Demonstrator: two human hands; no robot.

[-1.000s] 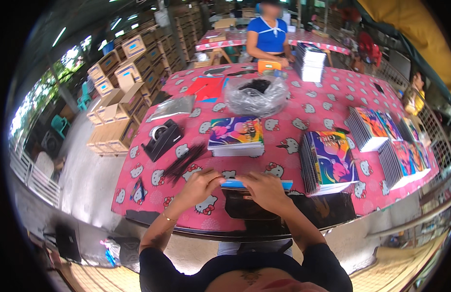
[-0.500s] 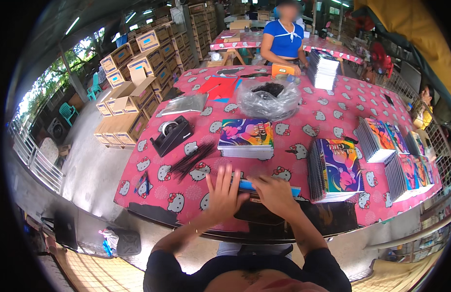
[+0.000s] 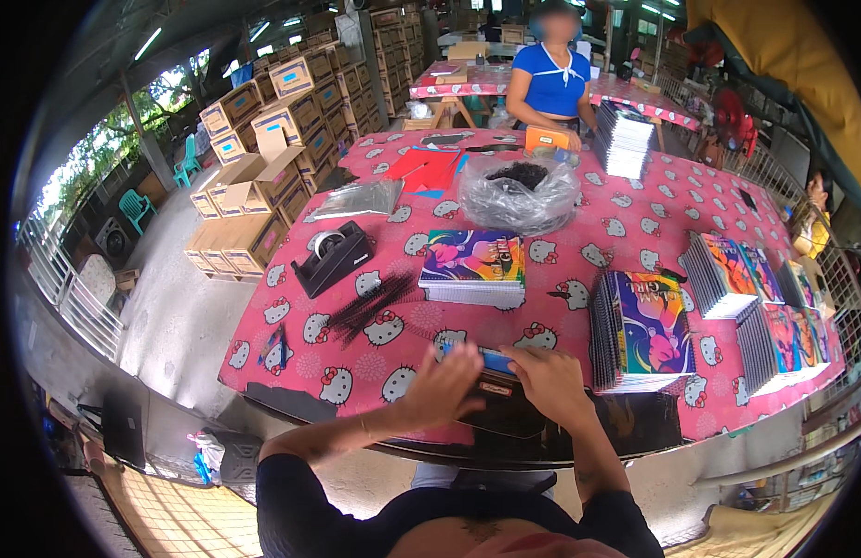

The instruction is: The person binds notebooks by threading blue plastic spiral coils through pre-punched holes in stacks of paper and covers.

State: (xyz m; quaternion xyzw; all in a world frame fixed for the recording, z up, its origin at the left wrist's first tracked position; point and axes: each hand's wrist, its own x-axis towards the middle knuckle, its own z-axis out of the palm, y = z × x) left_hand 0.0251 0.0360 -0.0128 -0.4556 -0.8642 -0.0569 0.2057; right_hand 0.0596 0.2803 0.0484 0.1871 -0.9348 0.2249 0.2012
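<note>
At the near edge of the table, a narrow blue item (image 3: 494,360) lies between my hands; its exact kind is hard to make out. My right hand (image 3: 553,383) grips its right end, fingers bent over the far side. My left hand (image 3: 445,383) is at its left end, smeared by motion, so its grip is unclear. Just below the blue strip shows a dark piece with an orange-brown label (image 3: 494,389). Beyond my hands lies a stack of colourful spiral notebooks (image 3: 472,265). Left of that stack are loose black binding coils (image 3: 373,307).
A black tape dispenser (image 3: 334,260) stands at left, near a clear plastic bag of black coils (image 3: 519,195). More notebook stacks (image 3: 642,330) fill the right side. Across the table stands a person in blue (image 3: 549,84), holding an orange item. Cartons (image 3: 254,186) are piled at left.
My left hand has come nearer and slightly right, its fingers no longer spread upward. My right hand has shifted slightly right. Less of the blue item's right end shows.
</note>
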